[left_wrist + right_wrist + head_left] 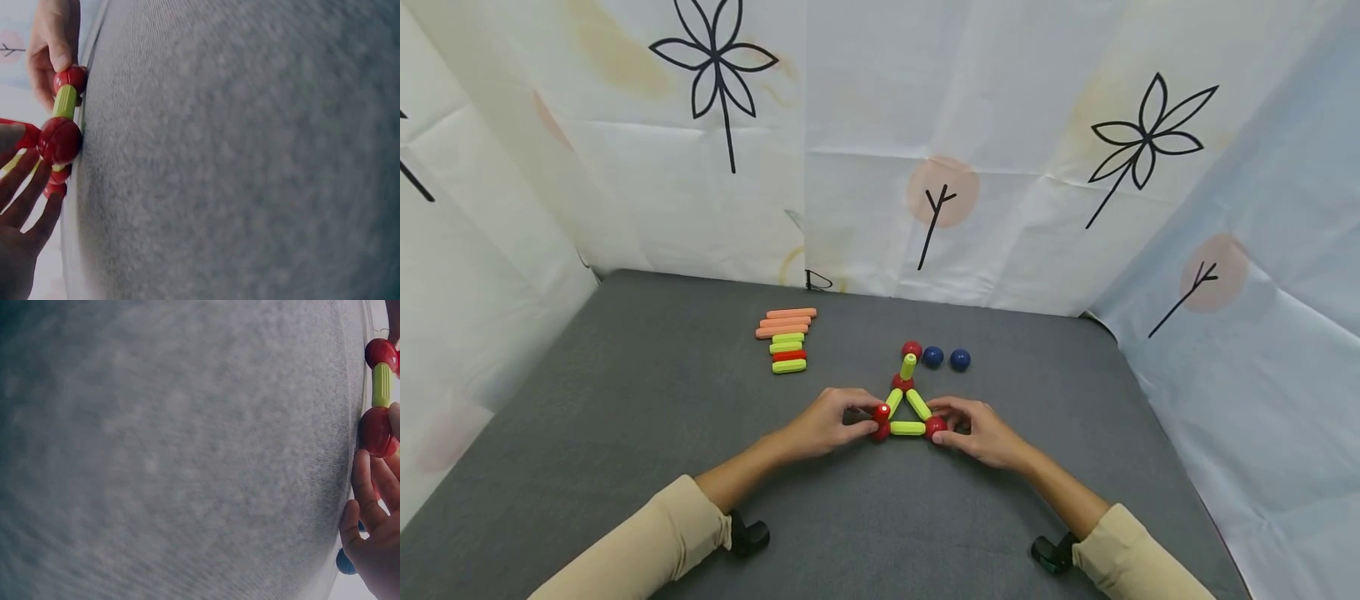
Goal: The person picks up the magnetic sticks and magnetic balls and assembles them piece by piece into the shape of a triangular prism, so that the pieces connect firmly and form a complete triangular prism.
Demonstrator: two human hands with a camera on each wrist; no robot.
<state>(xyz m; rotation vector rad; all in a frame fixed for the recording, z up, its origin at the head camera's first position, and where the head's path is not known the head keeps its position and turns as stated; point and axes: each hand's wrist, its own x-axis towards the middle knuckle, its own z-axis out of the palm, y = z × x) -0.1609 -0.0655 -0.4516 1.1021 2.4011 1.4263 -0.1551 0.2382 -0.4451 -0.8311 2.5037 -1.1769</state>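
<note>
1 triangle (907, 428) | left fingers (860, 399) pinch red rod (881, 414) | right fingers (952, 404) pinch ball (936, 426)

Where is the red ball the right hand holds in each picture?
Head: red ball in the lower half, just right of centre.
Left wrist: upper left, topmost red ball.
Right wrist: red ball at right edge, slightly above mid-height.
Shared landmark: yellow-green stick running from it toward the left hand.

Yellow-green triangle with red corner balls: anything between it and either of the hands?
Nothing visible: the left hand grips the near-left corner of the triangle, and the right hand grips its near-right red ball. The blue balls lie beyond the triangle, not between it and either hand.
</note>
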